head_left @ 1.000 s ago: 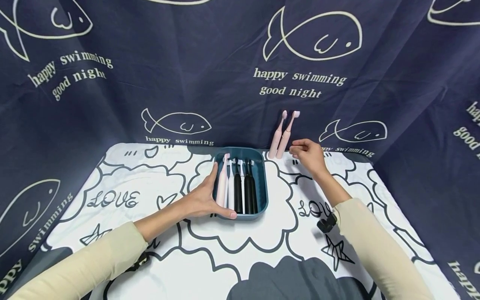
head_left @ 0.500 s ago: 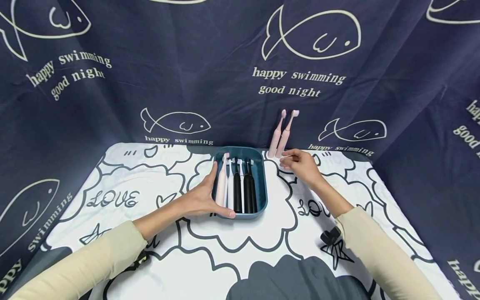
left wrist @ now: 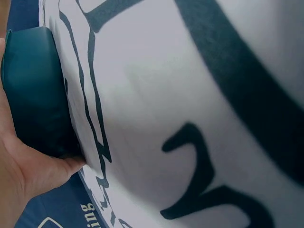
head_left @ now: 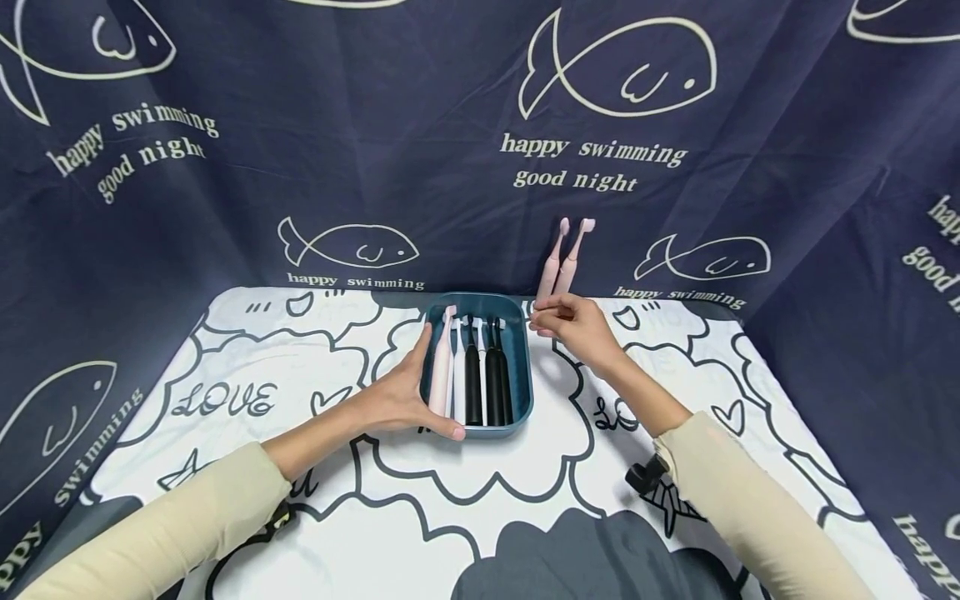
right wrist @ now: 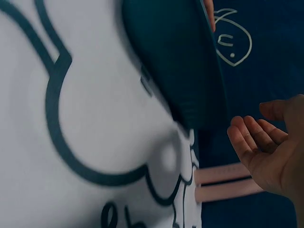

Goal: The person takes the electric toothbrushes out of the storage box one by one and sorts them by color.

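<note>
Starting nearest the camera: two cream sleeves (head_left: 757, 500) come in from the bottom corners, with a small dark gadget (head_left: 645, 477) by the right cuff. They're over a white cloth (head_left: 540, 467) with scalloped lines and doodles.

Left hand (head_left: 405, 400) is on the blue-green bin (head_left: 487, 432), thumb hooked around the near-left corner, fingers along the left side. Left wrist cam only gets the bin's outside wall and the thumb low against it, so you need the head view for the contents: one pink toothbrush (head_left: 441, 373) at the left, then white toothbrushes (head_left: 460, 383) mixed with black toothbrushes (head_left: 472, 383), all lying heads-away.

Right hand (head_left: 573, 329) is just beside the bin's far right corner, holding nothing. From the head the fingers look bunched, but the right wrist cam shows the palm side, fingers loosely bent and thumb well apart. Can't tell if the fingertips touch the rim.

Behind that hand, two pink toothbrushes (head_left: 550, 271) stand slightly tilted. Head view has their brush heads; the right wrist cam catches their bottom ends at the cloth's edge. Farthest back is a navy fish-print curtain (head_left: 450, 125).
</note>
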